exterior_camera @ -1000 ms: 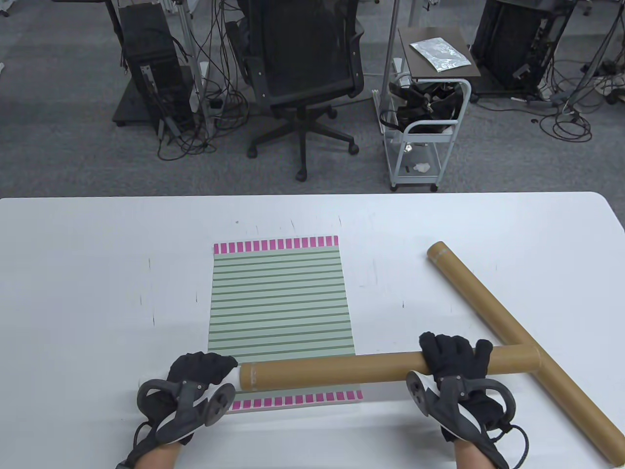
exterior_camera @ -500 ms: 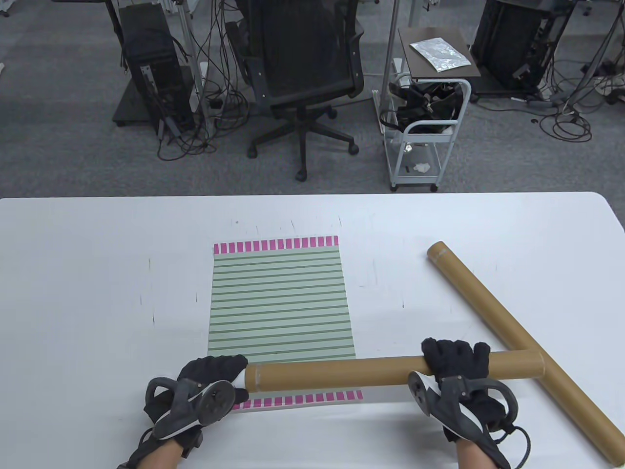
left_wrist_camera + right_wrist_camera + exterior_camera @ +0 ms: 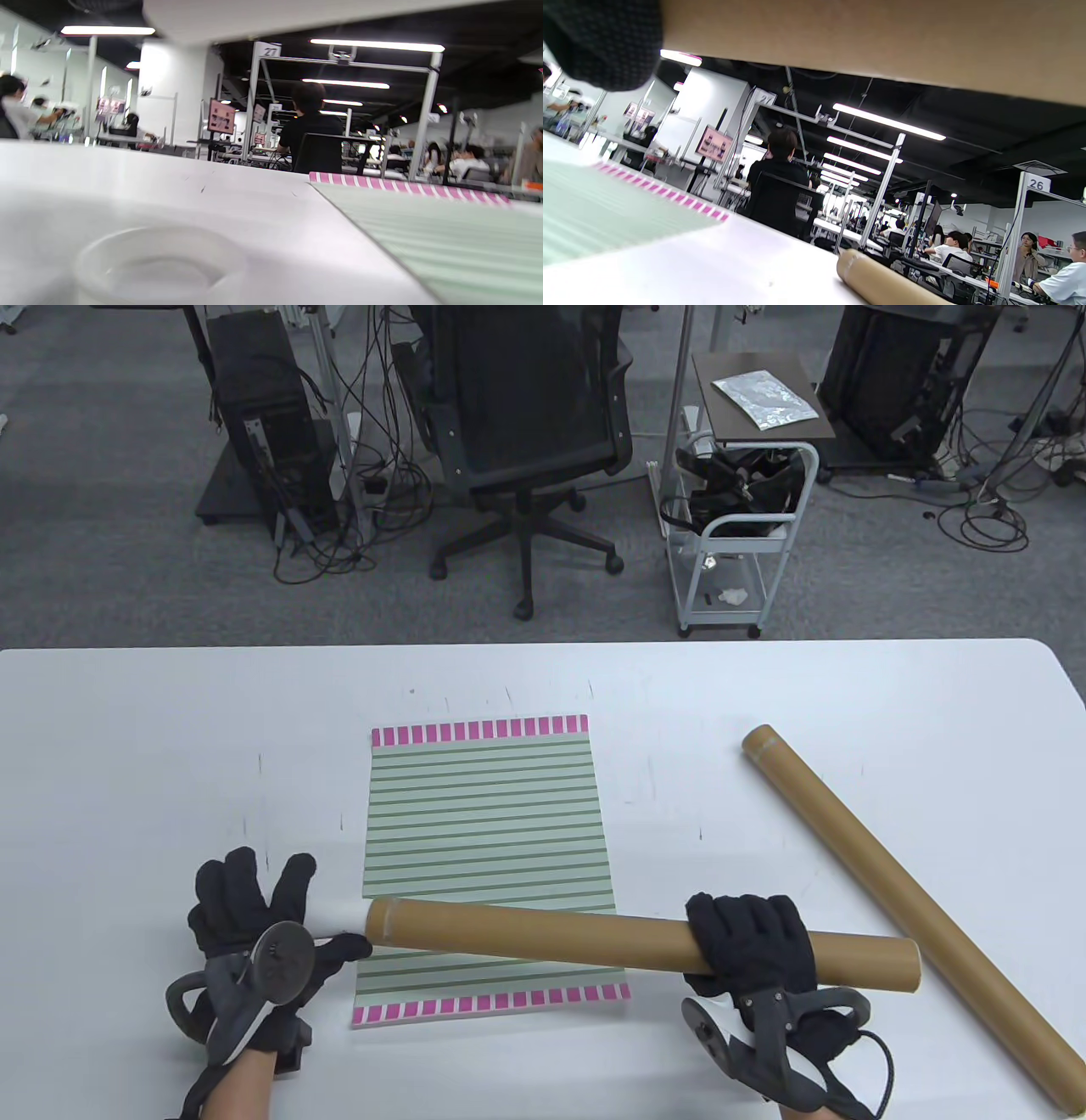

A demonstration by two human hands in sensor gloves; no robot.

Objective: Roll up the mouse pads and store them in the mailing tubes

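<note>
Pad (image 3: pixel 484 814) flat at mid surface (image 3: pixel 127 746). Held tube (image 3: pixel 543 935) crosswise over pad's near part, right hand (image 3: pixel 751 946) wrapped round it right of the pad, left hand (image 3: pixel 254 912) at its capped left end. Second tube (image 3: pixel 891 891) lying diagonally on surface, right of all.

Mouse pad (image 3: pixel 484 814) green-striped, pink-checked ends; tubes (image 3: pixel 543 935) brown; gloves black.

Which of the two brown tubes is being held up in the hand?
The tube that crosses the striped mouse pad: the right hand wraps its fingers round it. The other tube lies slanted on the table, untouched.
</note>
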